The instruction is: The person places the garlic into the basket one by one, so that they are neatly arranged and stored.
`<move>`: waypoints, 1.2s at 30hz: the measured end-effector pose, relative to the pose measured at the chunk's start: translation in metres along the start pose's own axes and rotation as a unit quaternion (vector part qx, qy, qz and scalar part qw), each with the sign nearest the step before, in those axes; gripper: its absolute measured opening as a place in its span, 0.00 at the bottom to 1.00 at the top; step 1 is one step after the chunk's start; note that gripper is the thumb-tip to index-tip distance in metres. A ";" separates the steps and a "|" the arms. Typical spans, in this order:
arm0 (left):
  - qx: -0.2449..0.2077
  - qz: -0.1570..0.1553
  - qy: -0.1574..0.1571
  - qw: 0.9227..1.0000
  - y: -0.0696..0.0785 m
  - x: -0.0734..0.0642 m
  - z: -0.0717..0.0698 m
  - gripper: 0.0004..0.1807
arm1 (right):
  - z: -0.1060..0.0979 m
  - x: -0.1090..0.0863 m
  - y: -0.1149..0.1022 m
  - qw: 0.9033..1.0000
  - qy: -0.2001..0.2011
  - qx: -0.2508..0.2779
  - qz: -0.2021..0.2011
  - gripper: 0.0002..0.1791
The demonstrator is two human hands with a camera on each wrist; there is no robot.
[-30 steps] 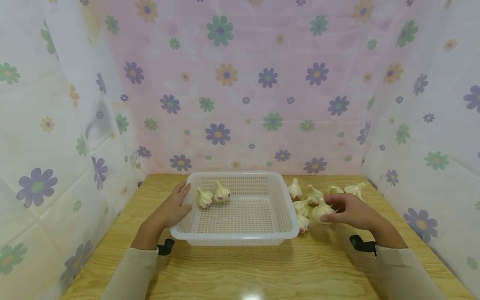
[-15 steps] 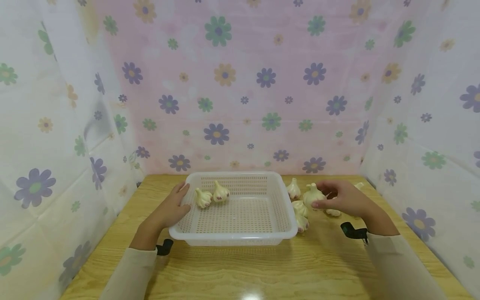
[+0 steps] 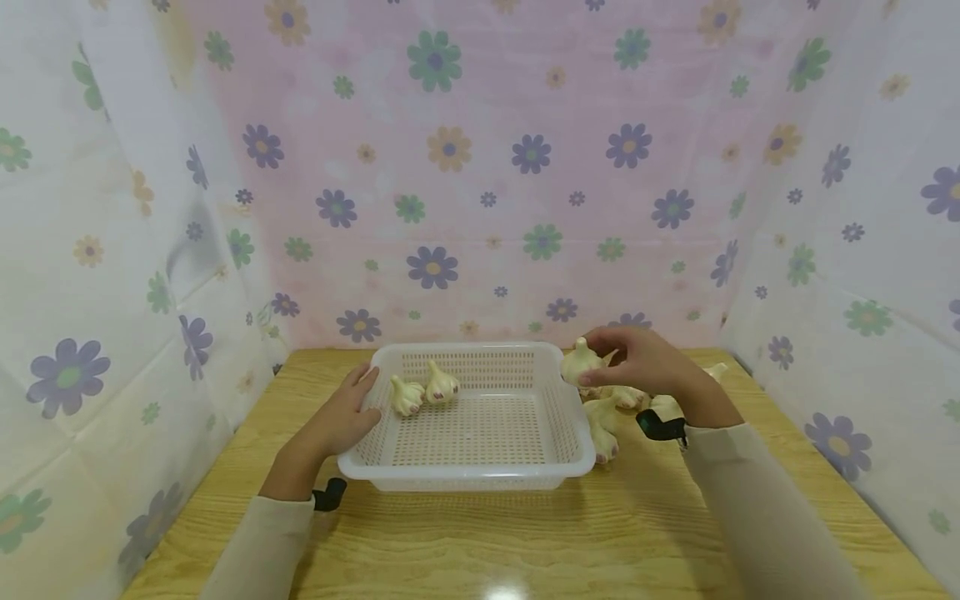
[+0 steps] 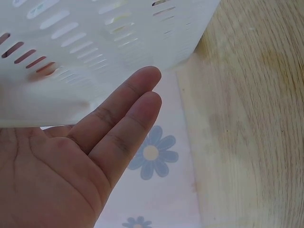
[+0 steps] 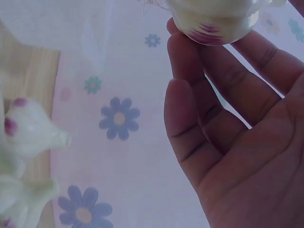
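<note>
In the head view, my right hand (image 3: 645,362) pinches a pale garlic bulb (image 3: 581,363) between thumb and fingertips, raised over the right rim of a white plastic basket (image 3: 480,472). The right wrist view shows the bulb's purple-streaked underside (image 5: 206,33) above the fingers. My left hand (image 3: 339,414) holds the basket's left rim, thumb over the edge. Two of its fingers (image 4: 126,128) lie straight along the slotted outer wall in the left wrist view. Inside the basket, at its left, sit two garlic bulbs (image 3: 407,396).
Several more garlic bulbs (image 3: 602,425) lie on the wooden table (image 3: 480,542) right of the basket, partly hidden by my right hand and forearm. Flower-patterned cloth (image 3: 480,208) walls in the table at the back and sides.
My right hand has lifted a garlic bulb and carried it leftward, from the group on the table to the basket's right rim. The left hand and basket stay in place.
</note>
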State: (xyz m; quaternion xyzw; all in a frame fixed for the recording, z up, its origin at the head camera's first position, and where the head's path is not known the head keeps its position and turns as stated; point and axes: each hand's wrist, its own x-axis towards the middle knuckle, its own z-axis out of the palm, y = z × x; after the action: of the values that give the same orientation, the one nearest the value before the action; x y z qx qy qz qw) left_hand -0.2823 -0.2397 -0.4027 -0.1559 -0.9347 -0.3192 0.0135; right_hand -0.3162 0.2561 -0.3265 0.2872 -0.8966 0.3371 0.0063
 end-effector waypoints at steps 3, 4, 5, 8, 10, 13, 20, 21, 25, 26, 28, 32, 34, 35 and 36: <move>0.001 -0.003 0.000 1.000 0.000 0.000 0.000 0.43 | 0.002 0.013 -0.008 1.000 -0.012 0.019 -0.009 0.34; 0.001 -0.004 0.000 1.000 -0.001 0.000 0.000 0.43 | 0.003 0.018 -0.009 0.999 -0.016 0.027 -0.013 0.33; 0.001 -0.005 0.000 1.000 -0.001 0.000 0.000 0.43 | 0.005 0.022 -0.011 0.999 -0.018 0.035 -0.015 0.31; 0.001 -0.006 -0.002 1.000 -0.001 0.000 0.001 0.43 | 0.010 0.034 -0.014 0.998 -0.024 0.049 -0.013 0.31; 0.000 -0.007 -0.003 1.000 -0.001 0.000 0.001 0.43 | 0.013 0.039 -0.017 0.999 -0.021 0.047 -0.010 0.34; -0.001 -0.005 -0.005 1.000 -0.001 0.000 0.002 0.43 | 0.017 0.047 -0.019 0.999 -0.017 0.042 -0.002 0.40; -0.002 -0.007 -0.003 1.000 -0.002 -0.001 0.003 0.43 | 0.030 0.066 -0.021 0.998 -0.010 0.061 0.001 0.38; -0.002 -0.008 -0.004 1.000 -0.002 -0.001 0.003 0.43 | 0.032 0.069 -0.022 0.998 -0.014 0.065 0.002 0.39; -0.003 -0.009 -0.004 1.000 -0.002 -0.001 0.003 0.43 | 0.038 0.077 -0.024 0.998 -0.024 0.059 0.011 0.39; -0.002 -0.010 -0.003 1.000 -0.002 -0.001 0.002 0.43 | 0.039 0.079 -0.025 0.998 -0.024 0.055 0.012 0.39; -0.001 -0.010 -0.002 1.000 -0.001 0.000 0.001 0.43 | 0.042 0.084 -0.026 0.998 -0.026 0.051 0.009 0.38; -0.003 -0.012 0.000 1.000 -0.001 0.001 0.001 0.43 | 0.051 0.092 -0.026 0.998 -0.039 0.053 0.003 0.35; -0.003 -0.012 0.000 1.000 -0.002 0.001 0.001 0.43 | 0.057 0.095 -0.025 0.997 -0.045 0.054 0.007 0.34; -0.004 -0.012 0.000 1.000 -0.002 0.001 0.001 0.43 | 0.060 0.097 -0.024 0.998 -0.047 0.052 0.011 0.35; -0.004 -0.014 0.000 1.000 -0.002 0.001 0.001 0.43 | 0.062 0.098 -0.024 0.997 -0.047 0.053 0.016 0.34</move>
State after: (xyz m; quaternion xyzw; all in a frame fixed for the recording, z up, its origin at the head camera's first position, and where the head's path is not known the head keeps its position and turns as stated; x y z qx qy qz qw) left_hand -0.2840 -0.2402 -0.4050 -0.1434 -0.9354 -0.3231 0.0083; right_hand -0.3742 0.1532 -0.3401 0.2878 -0.8815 0.3700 -0.0564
